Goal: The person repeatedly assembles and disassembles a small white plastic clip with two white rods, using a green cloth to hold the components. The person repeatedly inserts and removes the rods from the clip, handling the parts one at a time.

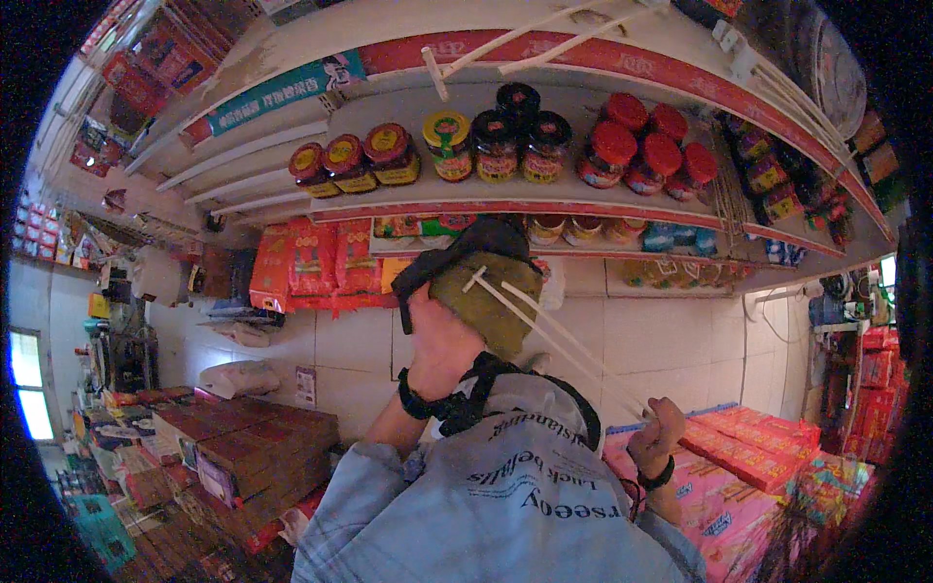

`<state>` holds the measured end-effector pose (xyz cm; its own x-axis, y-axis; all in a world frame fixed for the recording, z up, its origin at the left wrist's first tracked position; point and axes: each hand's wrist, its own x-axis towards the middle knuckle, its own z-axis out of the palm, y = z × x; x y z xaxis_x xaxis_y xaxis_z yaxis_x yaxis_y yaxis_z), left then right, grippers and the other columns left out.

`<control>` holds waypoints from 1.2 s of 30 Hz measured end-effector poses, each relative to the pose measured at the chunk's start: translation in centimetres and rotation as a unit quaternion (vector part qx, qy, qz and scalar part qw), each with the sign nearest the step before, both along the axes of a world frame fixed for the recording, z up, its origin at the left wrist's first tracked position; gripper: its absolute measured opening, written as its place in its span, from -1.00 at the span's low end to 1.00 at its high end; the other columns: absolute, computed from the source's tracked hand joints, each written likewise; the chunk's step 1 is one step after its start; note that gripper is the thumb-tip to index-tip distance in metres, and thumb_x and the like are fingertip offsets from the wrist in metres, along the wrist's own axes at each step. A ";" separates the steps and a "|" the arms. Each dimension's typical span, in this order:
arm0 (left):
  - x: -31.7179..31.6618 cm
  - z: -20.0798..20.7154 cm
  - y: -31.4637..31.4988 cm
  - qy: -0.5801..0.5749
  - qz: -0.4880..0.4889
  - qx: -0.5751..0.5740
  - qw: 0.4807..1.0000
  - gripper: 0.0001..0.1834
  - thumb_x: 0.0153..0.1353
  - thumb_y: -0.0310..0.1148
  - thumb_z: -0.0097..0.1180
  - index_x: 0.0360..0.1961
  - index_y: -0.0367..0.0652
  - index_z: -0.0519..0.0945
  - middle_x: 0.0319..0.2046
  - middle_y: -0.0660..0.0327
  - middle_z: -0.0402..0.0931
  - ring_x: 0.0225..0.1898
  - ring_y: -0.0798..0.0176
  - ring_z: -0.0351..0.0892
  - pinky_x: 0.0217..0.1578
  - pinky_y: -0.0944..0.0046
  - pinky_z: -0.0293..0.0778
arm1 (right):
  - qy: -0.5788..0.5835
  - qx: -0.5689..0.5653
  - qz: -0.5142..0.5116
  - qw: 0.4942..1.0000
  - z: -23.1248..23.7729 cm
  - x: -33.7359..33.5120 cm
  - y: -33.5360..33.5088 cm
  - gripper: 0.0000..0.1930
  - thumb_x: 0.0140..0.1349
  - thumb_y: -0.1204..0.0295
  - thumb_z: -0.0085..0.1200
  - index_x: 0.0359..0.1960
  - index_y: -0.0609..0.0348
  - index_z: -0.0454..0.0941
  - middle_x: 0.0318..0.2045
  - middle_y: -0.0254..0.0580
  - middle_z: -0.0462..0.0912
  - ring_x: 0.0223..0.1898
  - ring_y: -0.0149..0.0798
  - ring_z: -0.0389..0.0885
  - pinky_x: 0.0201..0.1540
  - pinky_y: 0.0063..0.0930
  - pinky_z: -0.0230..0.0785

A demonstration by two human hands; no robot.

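My left hand (437, 335) is wrapped round the near left side of an olive-green, soft-looking piece with a black edge (491, 301), possibly a cloth or cap; its exact kind does not show. It is held up in front of the lower shelf. My right hand (658, 430) is closed at the near end of a pair of thin white rods (573, 355). The rods slant up and left, and their far ends, one with a short crossbar, overlap the olive-green piece. Whether they touch it I cannot tell.
Several lidded jars (496, 146) stand on the shelf (389, 204) ahead. White hooks (525, 44) jut out above them. Red packages (321, 260) sit lower left. Brown cartons (253, 442) are stacked at left; pink and red boxes (729, 457) lie at right.
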<state>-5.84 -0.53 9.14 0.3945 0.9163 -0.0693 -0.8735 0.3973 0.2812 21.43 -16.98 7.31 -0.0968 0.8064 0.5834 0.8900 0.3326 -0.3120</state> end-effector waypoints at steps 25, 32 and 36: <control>0.2 -0.1 -1.5 0.289 0.068 0.053 0.954 -0.50 0.01 -0.18 -0.05 -0.01 -0.09 0.25 -0.06 0.28 0.36 0.02 0.19 0.28 0.16 0.17 -0.10 | -0.008 -0.123 0.022 0.992 3.3 0.1 0.5 -0.68 -0.05 0.16 -0.04 -0.70 0.17 0.43 -0.81 -0.07 0.36 -0.76 -0.03 0.32 -0.72 -0.22 0.06; -0.6 0.8 -0.7 0.685 0.077 0.264 0.675 -0.59 0.07 -0.18 -0.15 -0.05 -0.08 0.34 -0.06 0.25 0.38 0.01 0.21 0.28 0.14 0.13 -0.09 | -0.030 0.027 0.047 0.998 3.6 1.5 -0.7 -0.84 -0.09 0.49 -0.24 -0.72 0.28 0.32 -0.75 -0.12 0.33 -0.74 -0.16 0.27 -0.73 -0.37 0.02; 0.4 0.2 -1.2 0.392 0.064 0.110 0.911 -0.57 0.10 -0.14 -0.23 -0.04 -0.11 0.32 -0.05 0.24 0.37 0.00 0.19 0.29 0.09 0.15 0.03 | -0.076 -0.038 0.054 0.995 4.4 0.5 0.6 -0.80 -0.02 0.48 -0.27 -0.74 0.25 0.30 -0.76 -0.13 0.32 -0.76 -0.18 0.24 -0.74 -0.39 -0.01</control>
<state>-5.44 -1.71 9.36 0.1928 0.9768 -0.0927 -0.4054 0.1654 0.8990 21.93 -16.39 11.76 -0.2673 0.8280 0.4929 0.8892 0.4090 -0.2050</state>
